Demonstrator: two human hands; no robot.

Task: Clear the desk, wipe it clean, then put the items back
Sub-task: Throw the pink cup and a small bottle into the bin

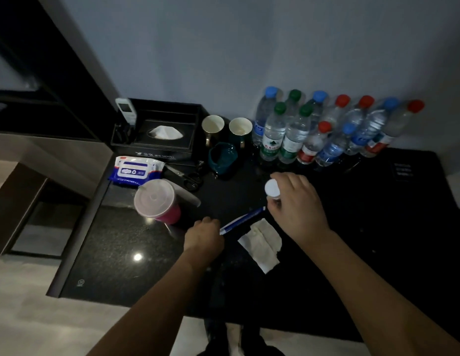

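White-capped small bottle [272, 189] gripped in right hand [298, 204], blue-and-white tube [243, 220] pinched by left hand [204, 233], crumpled wipe [263, 242] alongside.

Black speckled surface [116, 242]. Bottles [326, 129] capped blue, green, red; labels green, red, blue. Pink cup [159, 201], clear lid. Teal mugs [223, 156], cream inside. Blue-white wipes pack [134, 170]. Blue-white tube [243, 220]. White cloth [262, 242]. Black tissue box [167, 134].

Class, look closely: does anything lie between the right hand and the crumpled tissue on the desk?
Nothing visible does. The right hand, gripping a white-capped container, hovers just behind the tissue on the desk.
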